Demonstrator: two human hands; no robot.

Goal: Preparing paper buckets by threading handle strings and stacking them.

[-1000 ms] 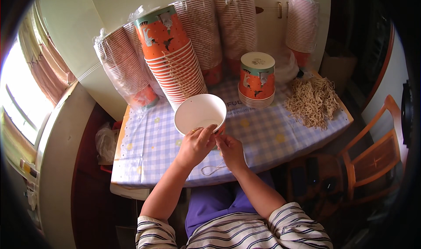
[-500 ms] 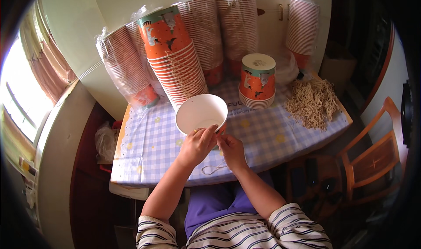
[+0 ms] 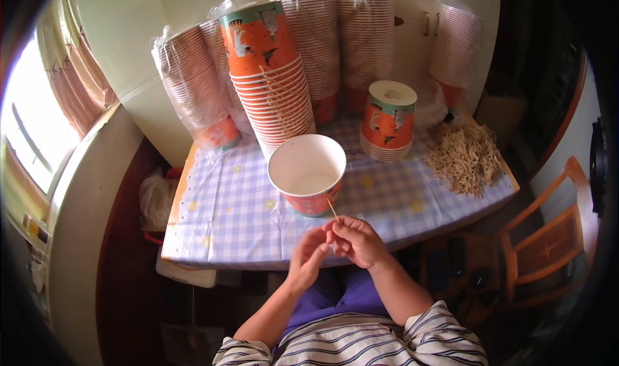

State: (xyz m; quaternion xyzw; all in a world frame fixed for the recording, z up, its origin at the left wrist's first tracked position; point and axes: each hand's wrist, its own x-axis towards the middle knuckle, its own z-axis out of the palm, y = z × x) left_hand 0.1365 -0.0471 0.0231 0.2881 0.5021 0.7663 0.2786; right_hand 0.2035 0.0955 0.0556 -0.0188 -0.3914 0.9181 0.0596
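Note:
A white-lined paper bucket with an orange outside stands upright on the checked tablecloth, its mouth facing up. A thin tan cord comes out of its side just under the rim, on the near right. My right hand pinches this cord between thumb and fingertips, a little in front of the bucket. Close against the right fingers is my left hand, its fingers loosely bent and the thumb apart from them. Nothing shows in the left hand. The cord's far end is hidden by my fingers.
Behind the bucket leans a tall stack of upturned orange buckets with cords hanging on it. A short upturned stack stands to its right, beside a heap of tan cords. Several plastic-wrapped stacks line the back. A wooden chair stands at right.
Both hands have come off the bucket's rim toward me, the right drawing the cord with it. The left hand has let go of the bucket, which now stands on the table.

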